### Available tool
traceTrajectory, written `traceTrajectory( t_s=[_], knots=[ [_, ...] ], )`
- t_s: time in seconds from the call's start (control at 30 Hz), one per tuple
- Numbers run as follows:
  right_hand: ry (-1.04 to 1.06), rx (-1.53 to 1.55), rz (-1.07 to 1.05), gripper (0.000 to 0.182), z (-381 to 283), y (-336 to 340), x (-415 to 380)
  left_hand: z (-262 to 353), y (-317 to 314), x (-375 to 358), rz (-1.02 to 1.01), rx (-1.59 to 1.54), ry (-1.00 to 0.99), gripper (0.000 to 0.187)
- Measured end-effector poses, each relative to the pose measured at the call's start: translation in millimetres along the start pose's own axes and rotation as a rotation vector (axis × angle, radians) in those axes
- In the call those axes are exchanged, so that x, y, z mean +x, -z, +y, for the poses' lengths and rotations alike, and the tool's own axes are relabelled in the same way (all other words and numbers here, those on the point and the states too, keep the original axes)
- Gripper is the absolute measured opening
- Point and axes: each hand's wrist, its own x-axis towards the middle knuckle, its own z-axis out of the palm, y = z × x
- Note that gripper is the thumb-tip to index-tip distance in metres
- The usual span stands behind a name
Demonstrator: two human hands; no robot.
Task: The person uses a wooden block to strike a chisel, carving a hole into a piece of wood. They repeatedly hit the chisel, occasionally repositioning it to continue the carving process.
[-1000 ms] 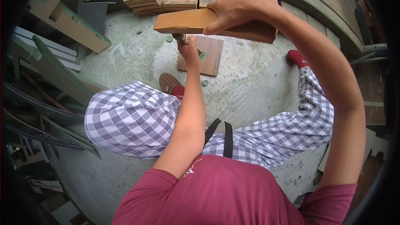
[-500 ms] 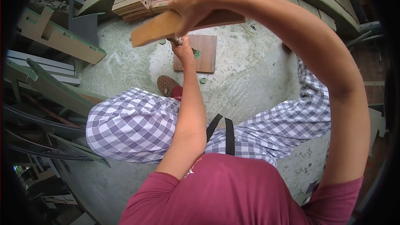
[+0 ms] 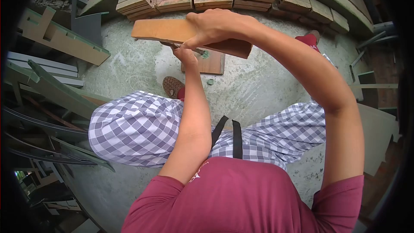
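Right hand (image 3: 217, 28) has its fingers clamped on a chunky wooden block (image 3: 164, 29), left hand (image 3: 186, 56) has fingers curled round a half-hidden tool (image 3: 197, 51), brown board (image 3: 212, 64) below.

The person wears a maroon short-sleeved shirt (image 3: 248, 194) with small white print (image 3: 198, 174), loose grey-and-white checked trousers (image 3: 136, 131), two flat black straps (image 3: 237, 140) at the waist, red socks (image 3: 181, 93) and a brown perforated shoe (image 3: 171, 86).
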Motion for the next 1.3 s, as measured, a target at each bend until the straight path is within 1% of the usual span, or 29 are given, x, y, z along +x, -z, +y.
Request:
traceTrajectory(
  t_s=[0.03,0.07,0.1,0.17,0.2,0.23,0.33,0.47,0.53,0.57,0.63,0.67,0.7,0.77,0.8,0.83,0.9,0.93,1.0,1.07,1.1,1.13,1.17,1.23,1.3],
  knots=[
    [-0.03,0.132,0.039,0.08,1,0,-10,5,-2,1,0.028,-0.09,-0.002,0.053],
    [-0.069,0.194,0.038,0.082,1,2,-19,6,-8,0,0.106,-0.074,-0.065,0.043],
    [-0.067,0.193,0.038,0.082,6,2,-24,4,-9,-2,0.107,-0.075,-0.067,0.043],
    [-0.114,0.272,0.093,0.084,16,2,-34,-1,-12,-8,0.206,-0.049,-0.025,0.031],
    [-0.135,0.294,0.094,0.087,21,1,-36,-5,-14,-10,0.23,-0.084,-0.019,0.025],
    [-0.14,0.29,0.095,0.087,26,0,-41,-10,-15,-14,0.227,-0.089,-0.015,0.025],
    [-0.195,0.339,0.151,0.089,37,-5,-52,-21,-17,-28,0.29,-0.095,0.1,0.026],
    [-0.233,0.39,0.157,0.091,43,-8,-62,-31,-18,-28,0.309,-0.124,0.117,0.026],
    [-0.236,0.404,0.179,0.091,40,-8,-68,-32,-17,-23,0.424,-0.158,0.186,0.027],
    [-0.254,0.42,0.165,0.091,39,-9,-70,-33,-16,-21,0.423,-0.161,0.186,0.027],
    [-0.277,0.434,0.151,0.09,39,-11,-72,-43,-8,-16,0.645,-0.116,0.292,0.029],
    [-0.276,0.45,0.161,0.09,40,-15,-72,-46,-2,-11,0.714,-0.083,0.362,0.032],
    [-0.275,0.466,0.169,0.09,40,-18,-73,-46,1,-11,0.714,-0.083,0.367,0.032],
    [-0.288,0.479,0.168,0.09,39,-19,-77,-48,5,-10,0.866,-0.088,0.428,0.033],
    [-0.296,0.495,0.167,0.089,39,-20,-78,-48,3,-11,0.906,-0.11,0.414,0.033],
    [-0.296,0.495,0.167,0.089,40,-20,-79,-47,3,-12,0.906,-0.11,0.413,0.033],
    [-0.295,0.54,0.199,0.088,45,-23,-83,-46,5,-13,0.803,-0.152,0.405,0.032],
    [-0.297,0.543,0.198,0.088,47,-23,-85,-62,15,-8,0.803,-0.148,0.406,0.032],
    [-0.327,0.578,0.199,0.087,50,-22,-89,-89,34,3,0.57,-0.362,0.405,0.031],
    [-0.333,0.615,0.206,0.088,52,-23,-93,-49,1,-5,0.598,-0.329,0.372,0.031],
    [-0.341,0.645,0.216,0.089,53,-22,-95,-39,-9,-6,0.624,-0.303,0.341,0.031],
    [-0.34,0.646,0.215,0.089,54,-22,-98,-39,-8,-3,0.556,-0.21,0.305,0.033],
    [-0.349,0.661,0.235,0.089,54,-22,-101,-35,-12,-6,0.558,-0.209,0.304,0.033],
    [-0.356,0.682,0.251,0.089,54,-26,-105,-30,-19,-14,0.414,-0.108,0.179,0.033],
    [-0.406,0.703,0.304,0.088,56,-31,-110,-30,-26,-22,0.428,-0.087,0.178,0.032]
  ],
)
